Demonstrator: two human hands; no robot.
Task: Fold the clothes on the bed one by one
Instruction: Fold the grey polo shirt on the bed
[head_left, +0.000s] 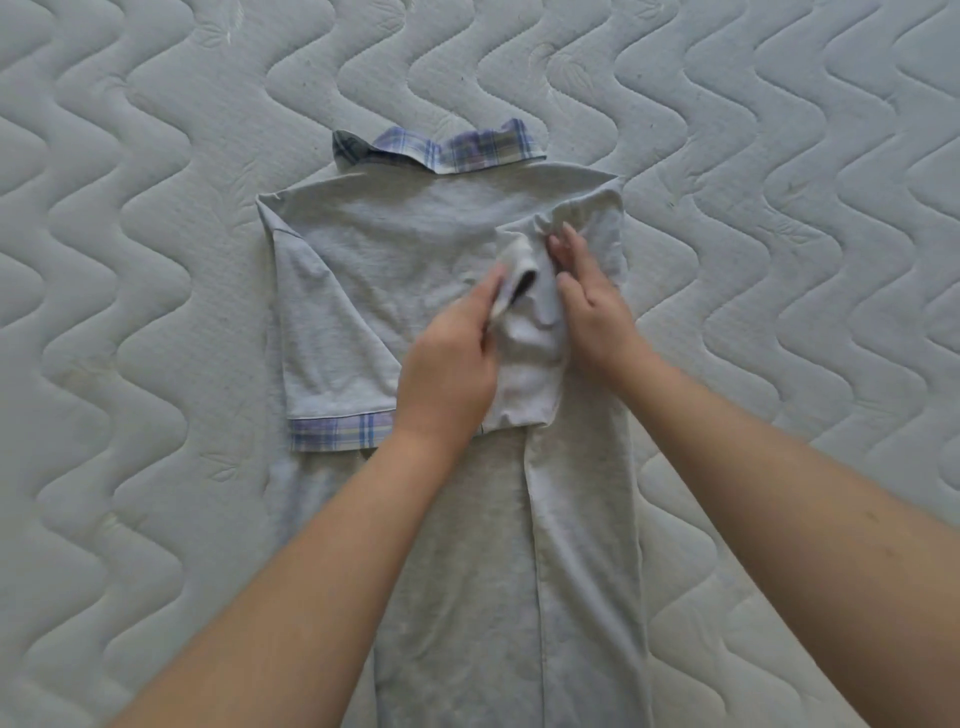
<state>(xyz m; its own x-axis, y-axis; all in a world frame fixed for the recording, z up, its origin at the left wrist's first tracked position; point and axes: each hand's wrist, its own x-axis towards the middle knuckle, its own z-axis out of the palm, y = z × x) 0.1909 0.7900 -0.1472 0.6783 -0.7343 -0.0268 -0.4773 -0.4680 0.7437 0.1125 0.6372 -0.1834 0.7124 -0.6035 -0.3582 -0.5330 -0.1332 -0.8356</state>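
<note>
A light grey polo shirt (410, 244) with a plaid collar (467, 150) lies lengthwise on the mattress, collar at the far end. Both long sides are folded inward. The left sleeve (332, 364), with a plaid cuff, lies flat on the body. The right sleeve (530, 358) is bunched up between my hands. My left hand (452, 364) pinches the sleeve's edge between thumb and fingers. My right hand (587, 296) lies beside the sleeve with fingers fairly straight, pressing on the fabric near the shoulder.
A pale quilted mattress (156, 260) with a wavy stitch pattern fills the view all around the shirt. No other garment shows in the frame.
</note>
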